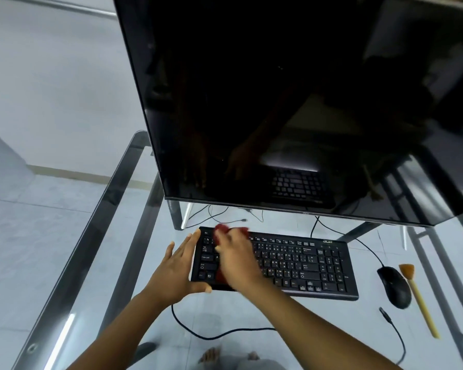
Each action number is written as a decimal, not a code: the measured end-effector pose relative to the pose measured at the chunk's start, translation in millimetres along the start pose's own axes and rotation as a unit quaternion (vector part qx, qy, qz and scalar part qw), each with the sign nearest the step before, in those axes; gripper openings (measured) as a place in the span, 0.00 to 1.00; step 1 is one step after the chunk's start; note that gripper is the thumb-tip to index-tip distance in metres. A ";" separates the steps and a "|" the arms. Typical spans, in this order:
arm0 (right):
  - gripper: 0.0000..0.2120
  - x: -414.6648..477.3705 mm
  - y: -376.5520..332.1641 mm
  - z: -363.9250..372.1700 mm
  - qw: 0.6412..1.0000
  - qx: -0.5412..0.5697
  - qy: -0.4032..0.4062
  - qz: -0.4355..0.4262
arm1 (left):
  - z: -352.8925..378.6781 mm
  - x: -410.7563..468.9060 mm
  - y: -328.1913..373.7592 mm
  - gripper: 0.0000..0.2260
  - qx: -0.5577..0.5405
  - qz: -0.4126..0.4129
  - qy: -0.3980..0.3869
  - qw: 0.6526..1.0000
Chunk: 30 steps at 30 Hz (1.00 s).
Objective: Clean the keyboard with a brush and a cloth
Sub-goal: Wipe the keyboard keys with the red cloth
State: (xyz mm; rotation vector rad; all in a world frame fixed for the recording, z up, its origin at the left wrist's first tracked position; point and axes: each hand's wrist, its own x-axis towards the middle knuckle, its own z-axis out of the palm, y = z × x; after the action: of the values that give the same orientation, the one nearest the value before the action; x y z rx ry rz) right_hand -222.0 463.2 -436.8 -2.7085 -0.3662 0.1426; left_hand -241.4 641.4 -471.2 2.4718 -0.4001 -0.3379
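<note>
The keyboard lies with its long axis left-right on the glass worktop. The left grip, spread wide, braces its left end. The right grip holds a red cloth on the left keys. The brush lies right of the mouse, bristles pointing away.

Keyboard is laid across the surface below the monitor. Its left end is braced by the left hand, fingers straight. Red cloth is pressed on the left keys by the right hand; its grip is blurred. Mouse and brush are seen side by side toward the right edge.
</note>
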 end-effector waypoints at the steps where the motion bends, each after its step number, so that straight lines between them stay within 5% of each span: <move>1: 0.19 -3.1 -4.7 -1.4 0.998 0.014 -0.031 -0.044 | 0.3 0.0 0.0 0.59 0.002 0.005 0.004 1.000; 4: 0.14 14.2 10.9 -10.2 0.999 0.028 -0.008 -0.038 | -0.2 0.2 0.6 0.58 -0.003 0.008 0.007 1.000; 7: 0.16 24.9 7.4 -7.9 0.992 -0.021 0.061 0.108 | -0.7 -0.4 1.2 0.60 -0.003 0.002 0.002 1.000; 12: 0.18 3.4 -21.6 5.9 0.997 -0.027 -0.031 -0.060 | -1.6 -1.4 1.6 0.59 0.001 0.006 0.008 1.000; 17: 0.19 20.9 0.6 -5.7 0.995 -0.041 0.021 0.086 | -2.5 -1.0 2.9 0.59 0.010 0.003 -0.003 1.000; 21: 0.09 -18.7 -21.9 -5.6 0.983 0.004 -0.116 -0.143 | -2.7 -2.4 2.1 0.57 0.012 0.008 0.012 1.000; 22: 0.08 -23.0 -11.0 -10.9 0.979 -0.035 -0.091 -0.179 | -3.3 -2.4 2.9 0.57 0.017 0.008 0.010 1.000; 24: 0.07 -22.5 21.2 -20.7 0.989 -0.084 -0.035 -0.114 | -3.8 -1.0 5.0 0.58 0.026 0.005 0.004 1.000; 26: 0.12 -25.6 37.0 -20.7 0.999 -0.020 0.009 -0.031 | -4.0 -1.0 5.0 0.58 0.023 0.001 0.004 1.000; 30: 0.14 -55.0 7.5 -8.8 0.984 0.022 -0.086 -0.158 | -4.4 -0.4 1.4 0.59 0.049 0.013 0.004 0.999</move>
State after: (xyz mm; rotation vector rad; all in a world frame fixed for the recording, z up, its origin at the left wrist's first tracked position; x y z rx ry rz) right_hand -271.8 438.2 -429.3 -2.5608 -0.8256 0.2899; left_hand -240.6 642.7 -466.8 2.5597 -0.4549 -0.3042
